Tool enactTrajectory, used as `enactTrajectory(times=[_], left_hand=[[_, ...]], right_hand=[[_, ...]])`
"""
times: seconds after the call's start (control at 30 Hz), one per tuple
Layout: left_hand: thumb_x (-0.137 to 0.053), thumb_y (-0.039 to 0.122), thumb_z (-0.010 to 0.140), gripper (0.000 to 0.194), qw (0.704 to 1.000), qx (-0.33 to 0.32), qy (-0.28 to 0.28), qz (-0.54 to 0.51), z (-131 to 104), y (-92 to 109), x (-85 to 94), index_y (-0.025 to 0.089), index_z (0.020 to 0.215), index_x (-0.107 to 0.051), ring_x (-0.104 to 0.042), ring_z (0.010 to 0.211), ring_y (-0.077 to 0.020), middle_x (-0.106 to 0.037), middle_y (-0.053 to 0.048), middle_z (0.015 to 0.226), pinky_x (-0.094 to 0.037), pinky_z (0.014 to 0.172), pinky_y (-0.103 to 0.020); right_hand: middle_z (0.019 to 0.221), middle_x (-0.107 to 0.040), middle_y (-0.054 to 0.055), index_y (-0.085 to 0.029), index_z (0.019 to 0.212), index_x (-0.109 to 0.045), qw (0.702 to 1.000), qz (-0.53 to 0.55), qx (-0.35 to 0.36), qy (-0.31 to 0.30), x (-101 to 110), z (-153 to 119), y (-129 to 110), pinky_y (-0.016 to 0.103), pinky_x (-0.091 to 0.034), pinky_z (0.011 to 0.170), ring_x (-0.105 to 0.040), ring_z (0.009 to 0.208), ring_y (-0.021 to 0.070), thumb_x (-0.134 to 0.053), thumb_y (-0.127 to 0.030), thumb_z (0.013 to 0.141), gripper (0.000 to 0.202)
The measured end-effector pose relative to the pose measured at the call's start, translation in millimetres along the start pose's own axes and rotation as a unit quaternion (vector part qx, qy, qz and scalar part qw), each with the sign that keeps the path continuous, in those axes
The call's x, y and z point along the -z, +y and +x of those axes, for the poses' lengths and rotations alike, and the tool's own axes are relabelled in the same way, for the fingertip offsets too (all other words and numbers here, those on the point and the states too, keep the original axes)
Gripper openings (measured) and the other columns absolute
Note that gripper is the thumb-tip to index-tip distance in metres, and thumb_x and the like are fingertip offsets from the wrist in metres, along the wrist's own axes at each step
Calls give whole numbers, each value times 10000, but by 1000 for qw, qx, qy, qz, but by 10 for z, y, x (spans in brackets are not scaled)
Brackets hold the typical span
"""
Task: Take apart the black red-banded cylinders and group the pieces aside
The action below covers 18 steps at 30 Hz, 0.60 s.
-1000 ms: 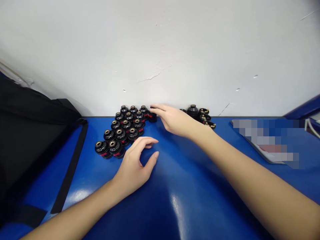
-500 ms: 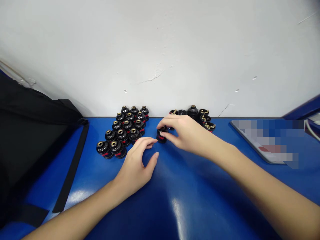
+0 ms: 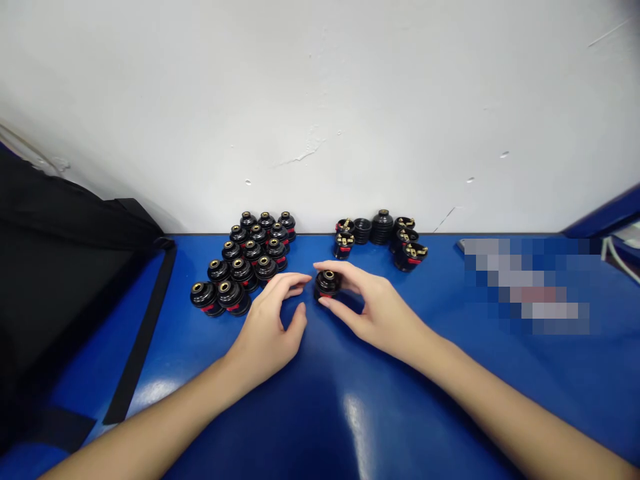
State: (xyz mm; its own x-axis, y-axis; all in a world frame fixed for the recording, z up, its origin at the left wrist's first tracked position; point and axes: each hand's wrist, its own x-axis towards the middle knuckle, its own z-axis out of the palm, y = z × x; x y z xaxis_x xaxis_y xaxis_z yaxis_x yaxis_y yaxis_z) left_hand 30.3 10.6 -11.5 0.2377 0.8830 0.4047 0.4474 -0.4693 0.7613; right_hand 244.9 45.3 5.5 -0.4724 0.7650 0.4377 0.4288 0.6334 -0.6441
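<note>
Blue tabletop (image 3: 320, 427), pixel-obscured object (image 3: 530, 287), left hand (image 3: 267, 333) unclenched, right hand (image 3: 383, 307) grasping part-hidden black connector (image 3: 327, 281)

One head-worn view, looking forward and down over a glossy blue worktop (image 3: 280, 427).
The camera sits above the worktop and faces a white painted wall (image 3: 400, 100), which fills roughly the upper half; bare forearms (image 3: 490, 387) reach in from the lower corners, the bare hands (image 3: 390, 310) come close to mid-frame, and the wide view takes in a black fabric item with a strap (image 3: 65, 280) at left.
</note>
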Motion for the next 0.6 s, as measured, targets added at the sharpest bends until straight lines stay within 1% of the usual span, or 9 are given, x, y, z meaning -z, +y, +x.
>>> enactTrajectory(times=[0.07, 0.13, 0.17, 0.23, 0.33, 0.4, 0.43, 0.53, 0.6], left_hand=[[-560, 54, 941, 427, 1000, 2, -2, -2, -4, 0, 2, 235, 1325, -611, -672, 1264, -234, -663, -90, 1332, -609, 1131, -459], [-558, 49, 940, 434, 1000, 1, -4, -7, -6, -1, 3, 231, 1332, -605, -666, 1271, -232, -659, -89, 1337, -605, 1137, -459], [-556, 47, 941, 440, 1000, 1, -5, -10, -7, -3, 3, 229, 1338, -601, -663, 1276, -230, -656, -89, 1341, -602, 1142, -459], [-554, 46, 943, 449, 1000, 3, -6, -17, -6, -7, 2, 228, 1352, -591, -661, 1283, -227, -648, -91, 1350, -595, 1152, -459], [-556, 46, 943, 457, 1000, 5, -6, -24, -5, -15, -1, 228, 1360, -581, -661, 1290, -231, -640, -95, 1358, -589, 1162, -469], [-558, 48, 942, 453, 1000, 5, -6, -24, -6, -19, -1, 229, 1357, -581, -661, 1292, -235, -639, -98, 1356, -591, 1158, -471], [-559, 50, 942, 453, 1000, 5, -6, -24, -6, -21, -1, 229, 1357, -581, -661, 1294, -237, -639, -98, 1356, -592, 1157, -471], [-564, 55, 942, 460, 1000, 7, -4, -22, -5, -29, -5, 233, 1365, -575, -659, 1303, -241, -639, -96, 1363, -592, 1157, -470], [-568, 58, 942, 476, 1000, 7, -1, -21, -3, -41, -12, 234, 1384, -562, -658, 1306, -242, -636, -98, 1377, -591, 1156, -471]], right_hand=[[1380, -748, 78, -273, 1415, -604, 1000, 13, 1, 6, -81, -24, 87, 469, -610, 1090, -739, 1252, 268, -733, -202, 949, 488], [1404, -734, 88, -268, 1420, -597, 1000, 8, 2, 5, -123, -29, 121, 484, -585, 1116, -718, 1288, 275, -751, -202, 936, 512], [1398, -737, 93, -266, 1428, -585, 1000, 7, -6, 3, -130, -26, 119, 491, -582, 1116, -718, 1288, 278, -758, -203, 930, 531], [1321, -775, 90, -267, 1399, -572, 999, 17, -35, -3, -125, -19, 85, 487, -605, 1066, -750, 1231, 282, -785, -214, 911, 535], [1166, -818, 68, -268, 1193, -601, 996, 33, -74, -23, -97, -10, 23, 456, -642, 947, -794, 1108, 286, -822, -238, 886, 379], [1132, -813, 70, -261, 1079, -603, 996, 26, -79, -32, -82, -9, 3, 443, -640, 909, -792, 1081, 289, -817, -247, 892, 285], [1120, -809, 69, -259, 1055, -603, 996, 23, -77, -32, -78, -9, 3, 436, -636, 900, -790, 1068, 286, -813, -248, 896, 264], [1101, -802, 53, -261, 1068, -608, 996, 44, -65, -35, -69, -11, 25, 413, -619, 906, -781, 1043, 264, -781, -245, 919, 230], [1186, -788, 72, -254, 1184, -618, 997, 53, -52, -28, -63, -14, 45, 428, -591, 974, -760, 1104, 266, -715, -269, 970, 235]])
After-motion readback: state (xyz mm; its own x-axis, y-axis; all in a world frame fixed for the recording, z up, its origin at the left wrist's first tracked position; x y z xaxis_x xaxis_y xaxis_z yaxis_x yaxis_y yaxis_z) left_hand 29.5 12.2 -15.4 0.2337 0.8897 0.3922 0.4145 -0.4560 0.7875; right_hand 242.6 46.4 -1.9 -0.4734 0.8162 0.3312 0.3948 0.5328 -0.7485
